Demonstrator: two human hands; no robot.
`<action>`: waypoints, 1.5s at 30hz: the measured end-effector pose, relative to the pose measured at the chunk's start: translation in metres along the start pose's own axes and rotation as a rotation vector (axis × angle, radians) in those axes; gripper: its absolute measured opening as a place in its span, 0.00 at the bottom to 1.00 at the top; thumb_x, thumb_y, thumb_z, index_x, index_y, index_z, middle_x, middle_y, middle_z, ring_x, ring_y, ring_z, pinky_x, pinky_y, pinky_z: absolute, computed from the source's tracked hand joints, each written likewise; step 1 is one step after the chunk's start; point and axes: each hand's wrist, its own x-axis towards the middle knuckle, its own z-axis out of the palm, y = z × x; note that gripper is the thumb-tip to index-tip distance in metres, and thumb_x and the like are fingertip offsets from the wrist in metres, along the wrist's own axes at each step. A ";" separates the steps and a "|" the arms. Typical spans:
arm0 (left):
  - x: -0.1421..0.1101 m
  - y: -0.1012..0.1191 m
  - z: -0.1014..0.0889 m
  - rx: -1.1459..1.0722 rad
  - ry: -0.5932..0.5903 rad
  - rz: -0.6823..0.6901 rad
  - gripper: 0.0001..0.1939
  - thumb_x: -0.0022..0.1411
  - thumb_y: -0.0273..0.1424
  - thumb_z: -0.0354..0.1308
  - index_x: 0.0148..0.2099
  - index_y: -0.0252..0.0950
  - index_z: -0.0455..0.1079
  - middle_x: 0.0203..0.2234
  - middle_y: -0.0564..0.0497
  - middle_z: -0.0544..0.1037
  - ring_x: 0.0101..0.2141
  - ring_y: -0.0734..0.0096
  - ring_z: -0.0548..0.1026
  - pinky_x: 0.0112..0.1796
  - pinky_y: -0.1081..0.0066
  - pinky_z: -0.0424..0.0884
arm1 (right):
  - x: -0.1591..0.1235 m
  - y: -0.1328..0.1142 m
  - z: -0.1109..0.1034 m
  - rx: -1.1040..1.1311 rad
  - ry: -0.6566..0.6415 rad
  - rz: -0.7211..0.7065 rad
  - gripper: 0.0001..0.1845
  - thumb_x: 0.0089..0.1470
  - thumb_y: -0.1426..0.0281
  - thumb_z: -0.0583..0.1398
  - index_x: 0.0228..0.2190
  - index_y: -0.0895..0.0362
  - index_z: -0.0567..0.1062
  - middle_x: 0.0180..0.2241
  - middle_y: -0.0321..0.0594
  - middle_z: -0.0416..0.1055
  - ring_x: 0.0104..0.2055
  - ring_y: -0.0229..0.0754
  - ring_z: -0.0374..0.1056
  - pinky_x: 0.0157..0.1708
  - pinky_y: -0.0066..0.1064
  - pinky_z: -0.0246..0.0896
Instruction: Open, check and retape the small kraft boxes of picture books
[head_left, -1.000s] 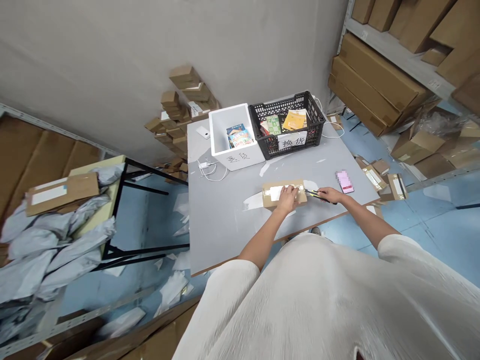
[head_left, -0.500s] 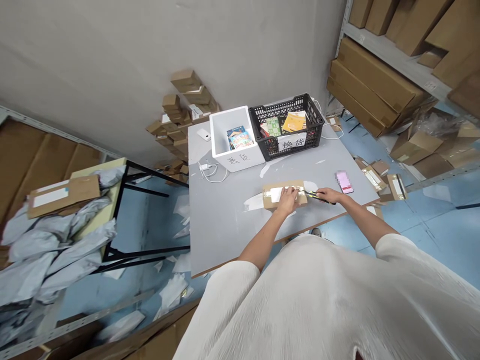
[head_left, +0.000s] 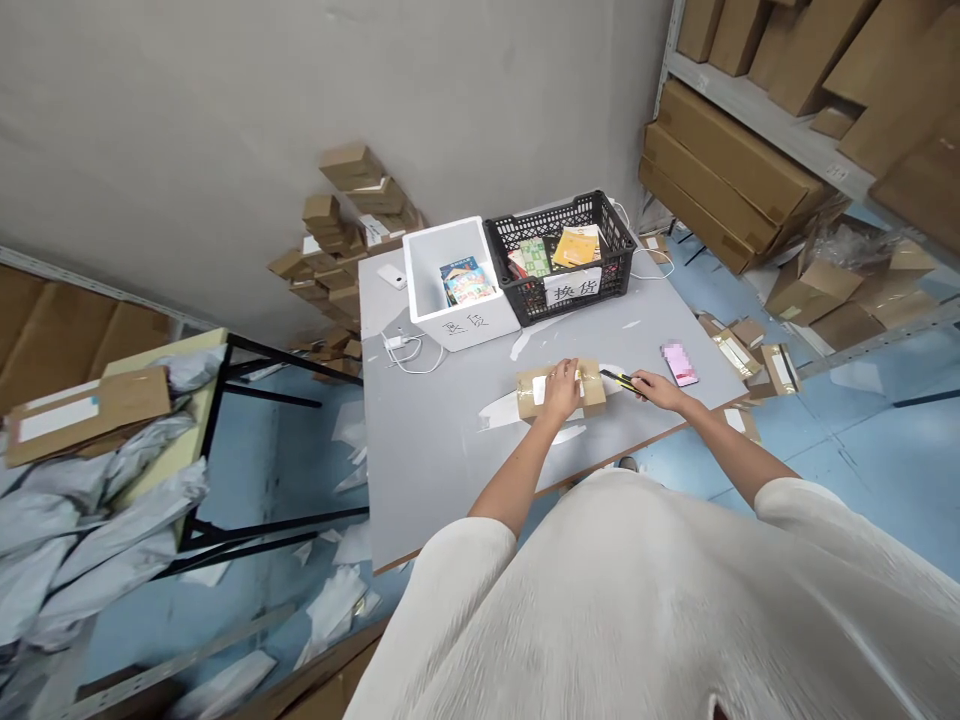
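A small brown cardboard box [head_left: 593, 397] with a white label and shiny clear tape lies on the grey table. My left hand [head_left: 561, 390] is over its top, fingers curled across the label and far edge, holding the box. To the right, my right hand [head_left: 655, 389] is closed around the handle of a black and yellow utility knife [head_left: 622, 382]. The blade points left, just off the right end of the box. Beyond my right hand lies a pink-screened phone [head_left: 679, 364].
A white foam box [head_left: 466, 325] and a black plastic crate [head_left: 573, 292], both holding books, stand at the table's [head_left: 427, 470] back. A white cable [head_left: 409, 350] lies nearby. Parcels fill the left table [head_left: 184, 400]; cartons crowd the right shelf [head_left: 780, 115]. Paper scraps [head_left: 337, 600] litter the floor.
The utility knife in my right hand has drawn away from the box's right end. My left hand has shifted left across the box top, and the box appears slightly turned.
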 end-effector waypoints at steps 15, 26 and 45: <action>0.026 -0.004 0.002 0.114 -0.168 -0.118 0.39 0.67 0.33 0.64 0.77 0.46 0.57 0.66 0.36 0.70 0.68 0.41 0.65 0.65 0.43 0.60 | 0.004 0.001 0.004 -0.392 0.012 -0.205 0.24 0.65 0.64 0.67 0.61 0.47 0.82 0.53 0.49 0.79 0.53 0.58 0.75 0.58 0.45 0.69; -0.013 0.006 0.006 0.093 0.044 0.003 0.31 0.77 0.35 0.46 0.79 0.44 0.56 0.69 0.37 0.71 0.69 0.47 0.65 0.67 0.46 0.58 | 0.009 0.008 0.022 -0.374 0.113 -0.255 0.24 0.68 0.62 0.63 0.63 0.50 0.79 0.52 0.51 0.78 0.56 0.56 0.74 0.61 0.45 0.68; -0.030 0.000 0.006 0.081 0.002 -0.053 0.36 0.73 0.43 0.56 0.79 0.47 0.56 0.78 0.41 0.60 0.78 0.49 0.54 0.74 0.41 0.48 | 0.024 0.051 0.015 -0.259 0.326 0.005 0.25 0.58 0.66 0.64 0.57 0.53 0.79 0.52 0.49 0.76 0.55 0.55 0.73 0.57 0.43 0.71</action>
